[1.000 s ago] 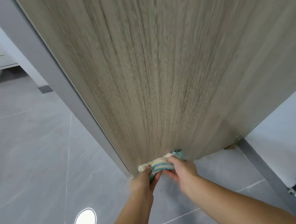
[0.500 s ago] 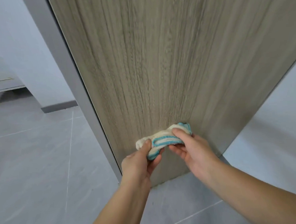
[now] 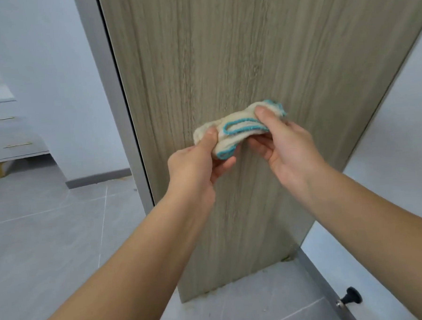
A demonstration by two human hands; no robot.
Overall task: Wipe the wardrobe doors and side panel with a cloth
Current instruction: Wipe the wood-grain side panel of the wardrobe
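Observation:
The wood-grain side panel (image 3: 248, 60) of the wardrobe fills the middle of the view, with a grey front edge strip (image 3: 114, 91) on its left. A folded cream cloth with turquoise trim (image 3: 237, 131) is held in front of the panel at mid height. My left hand (image 3: 195, 165) pinches its left end between thumb and fingers. My right hand (image 3: 285, 143) grips its right end, thumb on top. Whether the cloth touches the panel I cannot tell.
Grey tiled floor (image 3: 50, 241) lies to the left and below. A white drawer unit with gold handles and legs (image 3: 11, 143) stands at far left. White wall (image 3: 399, 125) to the right has a grey skirting and a black door stopper (image 3: 350, 298).
Both hands have carried the cloth up from the panel's bottom edge near the floor to mid height, and the view has tilted upward.

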